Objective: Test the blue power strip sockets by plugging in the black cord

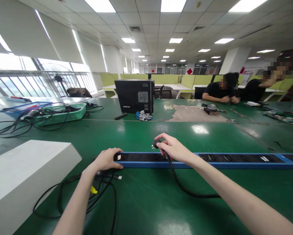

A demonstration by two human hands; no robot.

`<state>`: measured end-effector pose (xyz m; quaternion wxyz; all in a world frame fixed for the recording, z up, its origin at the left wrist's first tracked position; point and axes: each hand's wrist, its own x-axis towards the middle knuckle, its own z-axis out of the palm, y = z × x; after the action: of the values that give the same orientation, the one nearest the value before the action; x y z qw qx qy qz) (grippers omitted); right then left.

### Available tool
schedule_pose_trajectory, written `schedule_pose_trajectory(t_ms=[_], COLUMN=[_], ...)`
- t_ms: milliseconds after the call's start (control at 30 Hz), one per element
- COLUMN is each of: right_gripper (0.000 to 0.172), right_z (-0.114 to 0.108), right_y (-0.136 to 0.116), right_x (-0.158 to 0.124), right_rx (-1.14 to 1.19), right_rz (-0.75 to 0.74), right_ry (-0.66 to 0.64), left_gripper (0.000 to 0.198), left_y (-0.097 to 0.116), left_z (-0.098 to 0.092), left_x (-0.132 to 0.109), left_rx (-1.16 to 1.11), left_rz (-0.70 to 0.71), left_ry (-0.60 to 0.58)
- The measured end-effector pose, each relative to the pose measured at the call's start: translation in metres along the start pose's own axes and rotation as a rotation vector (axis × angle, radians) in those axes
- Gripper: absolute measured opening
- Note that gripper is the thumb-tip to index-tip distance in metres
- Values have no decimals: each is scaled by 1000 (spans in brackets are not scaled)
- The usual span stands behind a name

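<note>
A green counter (146, 209) fills the view. A white box (26, 173) lies at its near left, and a long blue-edged strip (222, 160) runs across to the right edge. Farther back stand a black computer (135, 96) and a green basket (63, 115) of cables; two people (222, 89) sit at the far right. Loose black cables (63, 195) tangle under the left forearm. The left hand (107, 160) clasps the strip's left end, fingers together over the top. The right hand (174, 149), arm reaching in from the right, pinches a black plug (156, 144) just above the strip, its cord (183, 188) trailing toward the near side.
</note>
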<state>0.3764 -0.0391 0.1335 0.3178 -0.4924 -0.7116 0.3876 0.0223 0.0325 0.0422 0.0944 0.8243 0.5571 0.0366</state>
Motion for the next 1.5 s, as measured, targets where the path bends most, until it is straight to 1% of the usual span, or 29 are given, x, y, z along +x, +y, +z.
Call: schedule_pose_trajectory(t_ms=[100, 200, 267, 367, 467, 600, 700, 800, 933, 1000, 1067, 1233, 1333, 1400, 1500], right_gripper=[26, 19, 16, 15, 14, 19, 23, 23, 22, 24, 25, 16, 14, 14, 16], right_z=[35, 71, 93, 119, 134, 141, 144, 151, 164, 167, 164, 145, 141, 143, 149], right_y=[-15, -17, -9, 8, 21, 22, 16, 7, -3, -6, -5, 11, 20, 22, 20], right_x=[29, 58, 73, 84, 85, 82, 79, 77, 81, 84, 87, 91, 91, 90, 88], right_rx=[79, 70, 50, -7, -176, -458, -632, -740, -858, -870, -836, -630, -506, -488, -568], right_rz=[26, 56, 103, 151, 93, 20, -1, -25, -2, 20, 39, 66, 57, 61, 59], right_ry=[-95, -131, -141, -131, -36, 96, 145, 146, 231, 242, 205, 99, 60, 63, 139], left_gripper=[70, 71, 72, 74, 76, 74, 73, 74, 76, 77, 77, 75, 74, 74, 73], left_y=[-2, -6, -9, -15, -19, -14, -8, -7, -12, -13, -13, -13, -13, -12, -11], left_z=[-1, 0, 2, 5, 7, 9, 10, 12, 16, 17, 17, 15, 14, 14, 14], left_x=[-2, -4, -5, -6, -7, -8, -9, -8, -5, -4, -4, -4, -4, -4, -5], left_rx=[-29, -58, -73, -78, -79, -101, -123, -126, -127, -131, -132, -137, -136, -136, -137], left_rz=[-4, 9, 23, 48, 63, 83, 94, 97, 118, 121, 125, 138, 136, 135, 135], left_ry=[-4, 15, 27, 50, 69, 86, 96, 109, 128, 132, 131, 114, 111, 113, 114])
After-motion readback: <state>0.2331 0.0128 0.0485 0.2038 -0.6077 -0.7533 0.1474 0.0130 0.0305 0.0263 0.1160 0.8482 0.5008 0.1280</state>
